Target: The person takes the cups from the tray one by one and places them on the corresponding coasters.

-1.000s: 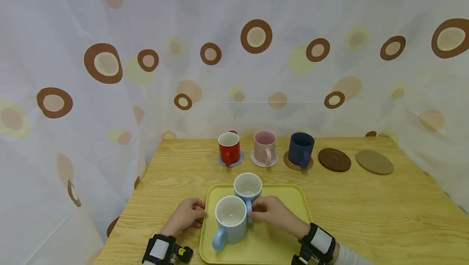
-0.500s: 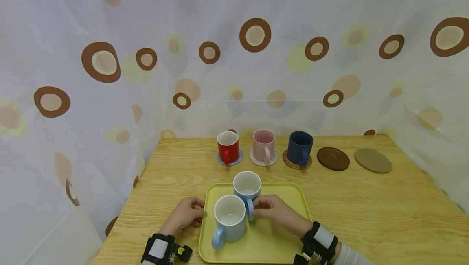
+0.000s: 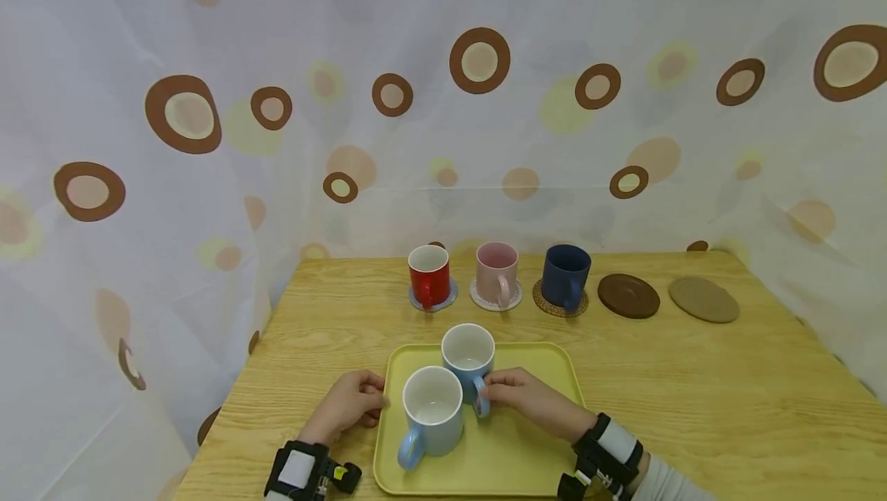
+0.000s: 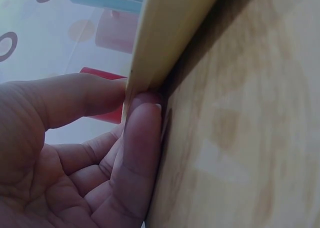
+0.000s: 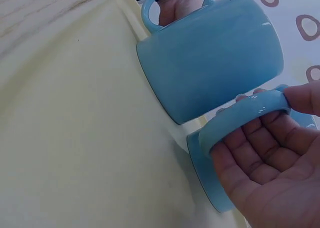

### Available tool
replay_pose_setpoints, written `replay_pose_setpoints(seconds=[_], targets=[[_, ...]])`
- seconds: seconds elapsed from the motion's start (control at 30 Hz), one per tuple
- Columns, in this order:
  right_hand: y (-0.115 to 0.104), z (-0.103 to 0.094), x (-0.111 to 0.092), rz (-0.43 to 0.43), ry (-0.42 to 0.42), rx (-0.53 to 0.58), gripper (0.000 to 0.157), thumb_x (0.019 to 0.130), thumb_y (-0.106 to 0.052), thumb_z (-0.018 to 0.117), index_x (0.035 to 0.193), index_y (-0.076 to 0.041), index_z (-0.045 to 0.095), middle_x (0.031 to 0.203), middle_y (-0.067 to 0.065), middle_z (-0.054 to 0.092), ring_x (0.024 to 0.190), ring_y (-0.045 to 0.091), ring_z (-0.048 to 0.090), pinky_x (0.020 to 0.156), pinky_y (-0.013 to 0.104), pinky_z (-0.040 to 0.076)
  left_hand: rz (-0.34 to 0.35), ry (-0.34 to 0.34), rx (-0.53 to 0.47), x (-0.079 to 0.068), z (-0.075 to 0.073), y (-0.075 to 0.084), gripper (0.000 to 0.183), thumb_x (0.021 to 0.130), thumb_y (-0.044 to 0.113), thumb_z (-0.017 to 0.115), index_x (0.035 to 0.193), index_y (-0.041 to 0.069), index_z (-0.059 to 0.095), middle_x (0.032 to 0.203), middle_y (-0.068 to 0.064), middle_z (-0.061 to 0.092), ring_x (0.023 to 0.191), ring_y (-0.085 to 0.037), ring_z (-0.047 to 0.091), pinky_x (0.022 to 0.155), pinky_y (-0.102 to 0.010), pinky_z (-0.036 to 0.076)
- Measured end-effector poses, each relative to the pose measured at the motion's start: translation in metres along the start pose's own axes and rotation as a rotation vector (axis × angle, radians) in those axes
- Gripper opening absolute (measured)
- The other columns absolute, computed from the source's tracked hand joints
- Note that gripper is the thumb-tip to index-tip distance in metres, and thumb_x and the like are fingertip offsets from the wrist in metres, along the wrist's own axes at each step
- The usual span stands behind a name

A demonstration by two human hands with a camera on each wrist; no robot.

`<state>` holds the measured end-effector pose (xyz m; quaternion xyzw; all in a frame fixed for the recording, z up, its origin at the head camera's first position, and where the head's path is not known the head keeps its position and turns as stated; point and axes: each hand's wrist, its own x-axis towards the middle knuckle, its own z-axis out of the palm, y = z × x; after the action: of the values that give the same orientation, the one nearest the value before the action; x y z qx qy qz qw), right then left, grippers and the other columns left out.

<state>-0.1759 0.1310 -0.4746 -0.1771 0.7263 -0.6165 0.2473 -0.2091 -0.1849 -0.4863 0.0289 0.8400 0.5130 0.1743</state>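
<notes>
Two light blue mugs with white insides stand upright on a yellow tray (image 3: pixel 513 470). The front mug (image 3: pixel 438 428) has its handle toward the lower left. Just behind it, at the tray's far part, is the rear mug (image 3: pixel 468 355). My right hand (image 3: pixel 530 401) holds the rear mug's handle (image 5: pixel 245 115); in the right wrist view the fingers curl through the loop and the thumb lies at its upper end. At the tray's left side my left hand (image 3: pixel 349 409) pinches the rim (image 4: pixel 145 63) between thumb and fingers.
Behind the tray stand a red mug (image 3: pixel 430 278), a pink mug (image 3: pixel 497 274) and a dark blue mug (image 3: pixel 564 274), each on a coaster. To their right lie a brown coaster (image 3: pixel 628 296) and a tan coaster (image 3: pixel 704 299). A spotted curtain (image 3: pixel 430 131) borders the wooden table (image 3: pixel 693 401).
My right hand has shifted slightly right, turning the rear mug so its handle swings toward the lower right. My left hand stays at the tray rim. The head view has tilted a little.
</notes>
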Motion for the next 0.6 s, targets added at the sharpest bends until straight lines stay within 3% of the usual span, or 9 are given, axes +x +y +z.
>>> replay_pose_setpoints(seconds=[0.23,0.6], targets=[[0.000,0.002,-0.002,-0.034,0.020,0.049,0.043,0.104,-0.030,0.045,0.102,0.011,0.058,0.095,0.002,0.061,0.093,0.013,0.057,0.088,0.029,0.049,-0.011,0.003,0.005,0.001,0.000,-0.001,0.030,0.084,0.004,0.067,0.110,-0.007,0.059,0.085,-0.010,0.064,0.066,-0.016,0.059,0.057,-0.030,0.055],[0.008,-0.006,-0.013,-0.054,0.120,0.086,0.039,0.102,-0.030,0.048,0.102,0.008,0.060,0.092,0.000,0.061,0.087,0.009,0.058,0.084,0.024,0.050,0.000,-0.004,0.001,0.000,0.000,0.000,0.032,0.084,0.003,0.067,0.112,-0.008,0.057,0.086,-0.010,0.065,0.067,-0.016,0.059,0.058,-0.031,0.056]])
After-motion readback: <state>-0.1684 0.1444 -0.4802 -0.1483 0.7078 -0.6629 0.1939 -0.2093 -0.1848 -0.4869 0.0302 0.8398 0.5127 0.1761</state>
